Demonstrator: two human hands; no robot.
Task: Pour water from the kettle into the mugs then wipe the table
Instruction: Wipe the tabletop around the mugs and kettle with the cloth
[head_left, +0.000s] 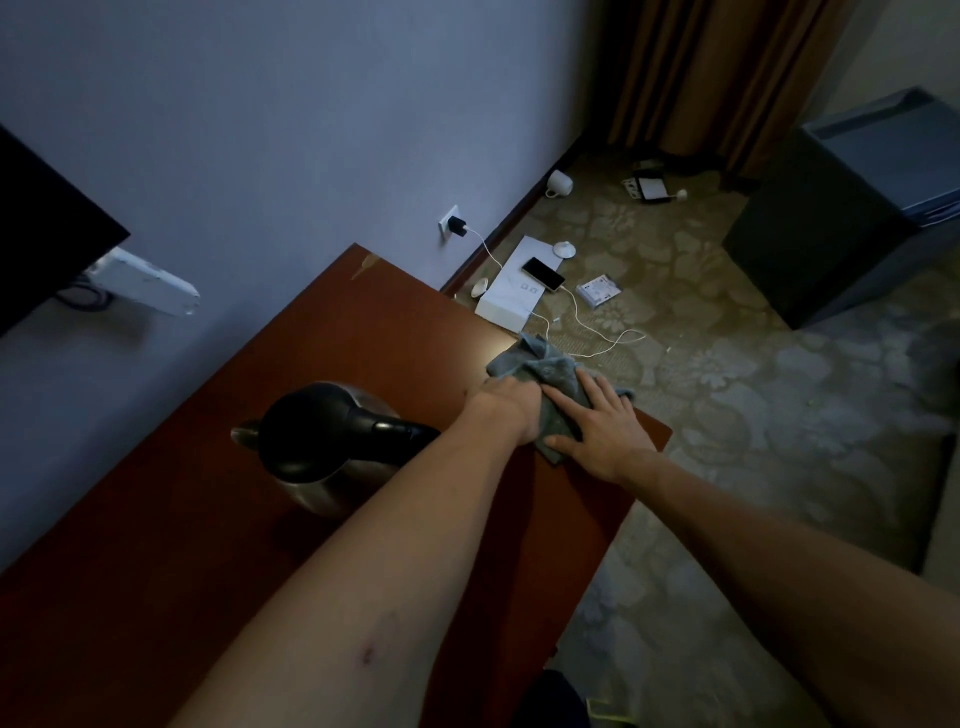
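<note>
A steel kettle (311, 483) with a black lid and handle stands upright on the reddish-brown table (218, 545). A grey cloth (550, 371) lies bunched near the table's right edge. My left hand (511, 410) rests on the cloth's left side with its fingers curled into the fabric. My right hand (597, 423) lies flat on the cloth, fingers spread and straight. My left forearm crosses in front of the kettle's handle. No mug stands on the table.
The table's right edge and near corner sit just past my right hand. On the carpet lie a white box (506, 299) with a phone (543, 274) charging, a white mug (559, 183) on its side, and a dark cabinet (852, 208) at the right.
</note>
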